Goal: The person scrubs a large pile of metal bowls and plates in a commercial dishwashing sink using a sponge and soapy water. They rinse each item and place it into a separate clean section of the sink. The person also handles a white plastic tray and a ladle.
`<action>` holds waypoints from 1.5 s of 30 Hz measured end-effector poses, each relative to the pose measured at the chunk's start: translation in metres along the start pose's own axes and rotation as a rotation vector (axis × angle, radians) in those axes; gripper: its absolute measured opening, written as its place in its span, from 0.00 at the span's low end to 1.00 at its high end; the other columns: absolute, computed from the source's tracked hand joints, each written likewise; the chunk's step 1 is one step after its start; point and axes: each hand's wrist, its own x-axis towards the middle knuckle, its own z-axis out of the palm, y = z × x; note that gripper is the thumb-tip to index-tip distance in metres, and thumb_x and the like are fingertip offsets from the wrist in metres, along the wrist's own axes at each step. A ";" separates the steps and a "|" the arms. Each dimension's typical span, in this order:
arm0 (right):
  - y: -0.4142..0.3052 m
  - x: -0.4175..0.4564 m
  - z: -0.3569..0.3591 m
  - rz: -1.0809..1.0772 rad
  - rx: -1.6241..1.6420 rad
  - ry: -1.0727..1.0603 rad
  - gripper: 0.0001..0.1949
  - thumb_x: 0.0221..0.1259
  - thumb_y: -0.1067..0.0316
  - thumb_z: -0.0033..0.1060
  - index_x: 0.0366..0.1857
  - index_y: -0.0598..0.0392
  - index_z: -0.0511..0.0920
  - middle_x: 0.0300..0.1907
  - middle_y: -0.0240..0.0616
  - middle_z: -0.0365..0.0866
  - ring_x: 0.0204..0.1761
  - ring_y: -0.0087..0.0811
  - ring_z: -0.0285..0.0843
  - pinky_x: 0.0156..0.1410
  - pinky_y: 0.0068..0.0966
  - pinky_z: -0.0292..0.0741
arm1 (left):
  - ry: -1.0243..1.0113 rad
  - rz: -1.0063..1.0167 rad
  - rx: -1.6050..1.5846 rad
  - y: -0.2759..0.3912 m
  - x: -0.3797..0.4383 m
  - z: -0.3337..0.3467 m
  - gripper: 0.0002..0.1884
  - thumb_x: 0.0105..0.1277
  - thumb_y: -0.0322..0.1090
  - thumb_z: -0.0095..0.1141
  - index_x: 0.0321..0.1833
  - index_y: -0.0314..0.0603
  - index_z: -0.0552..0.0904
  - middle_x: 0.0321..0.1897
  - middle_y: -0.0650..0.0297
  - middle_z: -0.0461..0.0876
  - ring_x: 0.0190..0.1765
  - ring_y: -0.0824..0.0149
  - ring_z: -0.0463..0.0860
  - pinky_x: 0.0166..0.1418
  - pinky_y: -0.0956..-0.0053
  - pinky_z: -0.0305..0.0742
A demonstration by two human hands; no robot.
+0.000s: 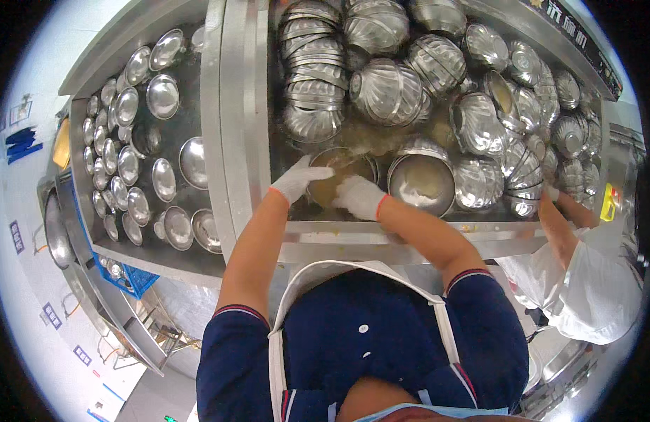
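Note:
My left hand (299, 179), in a white glove with an orange cuff edge, holds the left rim of a metal bowl (347, 162) in the murky water of a steel sink (251, 132). Its thumb reaches over the rim. Inside the same bowl is my right hand (360, 197), gloved alike, with its fingers turned down; whether they grip anything is hidden. Just right of it a wider metal bowl (422, 182) faces up with cloudy liquid in it. A tall stack of nested fluted bowls (314, 79) lies beyond my left hand.
Fluted metal bowls (388, 92) crowd the sink's back and right. In the left basin (182, 111), many shiny bowls (163, 96) lie spread out. A co-worker's arm (559, 227) reaches in at the right. A blue plastic crate (137, 279) stands below left.

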 end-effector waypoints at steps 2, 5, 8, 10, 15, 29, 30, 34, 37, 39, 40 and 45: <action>0.008 -0.013 0.007 0.149 0.069 0.124 0.10 0.51 0.66 0.56 0.35 0.58 0.81 0.39 0.46 0.81 0.44 0.46 0.79 0.47 0.38 0.76 | 0.210 -0.219 0.581 0.047 -0.011 0.013 0.29 0.53 0.44 0.64 0.52 0.28 0.77 0.45 0.44 0.81 0.51 0.53 0.80 0.53 0.65 0.74; 0.013 0.002 -0.009 0.428 0.077 0.090 0.17 0.53 0.67 0.55 0.48 0.59 0.78 0.51 0.48 0.76 0.48 0.46 0.77 0.51 0.39 0.75 | -0.102 -0.058 0.715 -0.046 0.006 0.013 0.22 0.53 0.43 0.64 0.44 0.31 0.81 0.37 0.45 0.83 0.46 0.49 0.81 0.50 0.63 0.75; 0.004 0.010 -0.011 0.466 0.031 0.314 0.23 0.57 0.60 0.54 0.57 0.58 0.71 0.58 0.53 0.70 0.54 0.48 0.73 0.62 0.41 0.68 | -0.286 0.040 0.606 0.004 -0.022 0.030 0.15 0.56 0.35 0.60 0.42 0.30 0.81 0.35 0.47 0.83 0.44 0.51 0.82 0.48 0.64 0.77; -0.014 0.008 -0.018 0.376 0.406 0.149 0.22 0.59 0.60 0.53 0.57 0.57 0.71 0.60 0.51 0.69 0.56 0.48 0.73 0.62 0.41 0.67 | -0.161 -0.321 0.015 0.015 -0.022 0.030 0.13 0.59 0.28 0.53 0.45 0.29 0.79 0.41 0.49 0.81 0.45 0.56 0.83 0.47 0.68 0.80; 0.035 -0.008 0.002 0.385 0.215 0.256 0.19 0.55 0.65 0.57 0.53 0.53 0.74 0.50 0.45 0.78 0.48 0.48 0.78 0.53 0.40 0.74 | 0.037 -0.140 0.323 -0.014 -0.004 0.005 0.19 0.56 0.25 0.52 0.52 0.26 0.75 0.47 0.39 0.78 0.45 0.45 0.82 0.46 0.59 0.80; -0.017 0.033 -0.013 1.047 1.170 0.679 0.26 0.66 0.43 0.42 0.36 0.59 0.81 0.37 0.57 0.81 0.44 0.54 0.77 0.48 0.44 0.72 | 0.561 0.055 -0.608 0.064 -0.065 0.030 0.24 0.68 0.36 0.52 0.65 0.40 0.65 0.51 0.55 0.77 0.43 0.63 0.81 0.37 0.66 0.83; -0.020 0.029 -0.014 0.957 0.940 0.609 0.25 0.65 0.45 0.44 0.37 0.59 0.81 0.37 0.57 0.80 0.45 0.54 0.77 0.49 0.44 0.72 | 0.677 0.207 -0.447 0.055 -0.064 0.024 0.23 0.68 0.36 0.51 0.64 0.39 0.65 0.51 0.55 0.77 0.44 0.63 0.81 0.37 0.66 0.83; -0.011 -0.001 0.011 0.693 0.177 0.603 0.21 0.59 0.53 0.52 0.46 0.61 0.78 0.43 0.57 0.78 0.48 0.52 0.76 0.58 0.43 0.69 | 0.690 0.384 -0.690 0.088 -0.088 -0.007 0.15 0.67 0.29 0.50 0.56 0.33 0.71 0.45 0.59 0.79 0.45 0.66 0.79 0.42 0.72 0.79; -0.015 0.022 0.043 0.554 0.203 0.476 0.20 0.59 0.54 0.52 0.47 0.59 0.77 0.50 0.56 0.76 0.53 0.50 0.74 0.61 0.40 0.68 | 0.154 0.386 -0.852 -0.014 -0.030 -0.017 0.06 0.64 0.32 0.53 0.33 0.40 0.71 0.27 0.66 0.70 0.30 0.73 0.72 0.35 0.73 0.74; -0.013 0.032 0.052 0.540 0.438 0.217 0.20 0.60 0.54 0.52 0.48 0.58 0.77 0.53 0.54 0.76 0.56 0.49 0.73 0.62 0.39 0.68 | 0.369 -0.026 -0.085 0.005 -0.030 0.032 0.37 0.52 0.54 0.60 0.57 0.30 0.72 0.52 0.46 0.78 0.56 0.52 0.77 0.59 0.67 0.71; -0.012 0.032 0.045 0.572 0.589 0.040 0.20 0.60 0.54 0.52 0.49 0.57 0.76 0.53 0.53 0.76 0.56 0.49 0.72 0.62 0.39 0.68 | 0.309 -0.106 0.143 0.014 -0.030 0.037 0.40 0.53 0.57 0.58 0.60 0.29 0.70 0.53 0.42 0.77 0.58 0.48 0.76 0.61 0.65 0.70; -0.020 0.011 -0.018 0.488 0.358 0.385 0.17 0.58 0.57 0.55 0.49 0.52 0.78 0.51 0.47 0.79 0.54 0.48 0.75 0.60 0.37 0.70 | 0.114 -0.098 0.663 -0.028 -0.001 0.021 0.23 0.61 0.48 0.50 0.52 0.37 0.77 0.41 0.42 0.82 0.47 0.44 0.80 0.52 0.57 0.74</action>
